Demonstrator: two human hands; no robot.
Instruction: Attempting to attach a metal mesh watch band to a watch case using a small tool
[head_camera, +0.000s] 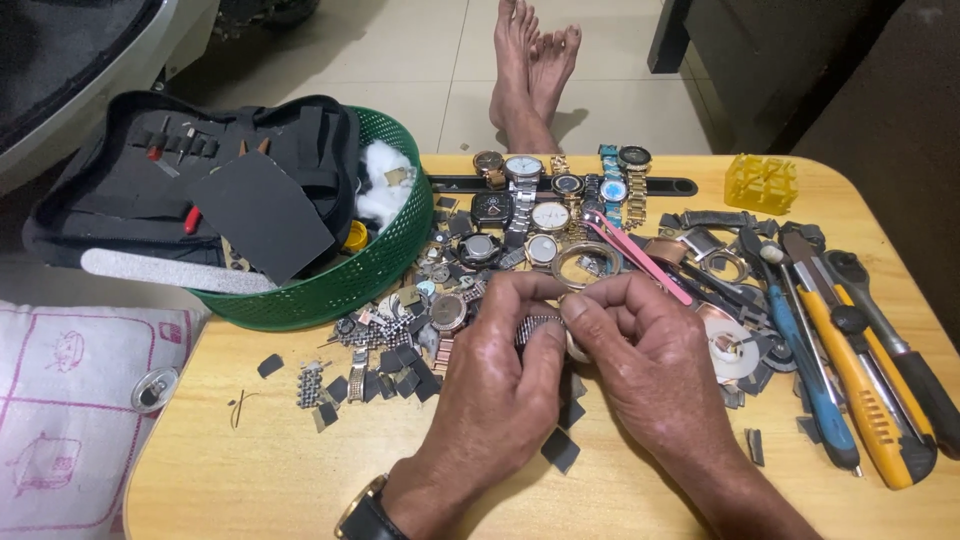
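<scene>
both hands at counter middle, left hand (497, 385) and right hand (650, 365) grip pinching silver metal-link watch band (538, 326), green plastic mesh basket (340, 285) at far-left corner

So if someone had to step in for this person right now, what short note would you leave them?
Left hand: pinches a metal watch strap from the left.
Right hand: grips the same strap from the right, fingertips meeting the left hand's.
Around them: loose watch parts to the left, a row of watches behind, screwdrivers to the right, a green basket at the table's left edge.
Done: cannot tell.
Left: the strap is in hand, joined to no watch that shows.
</scene>
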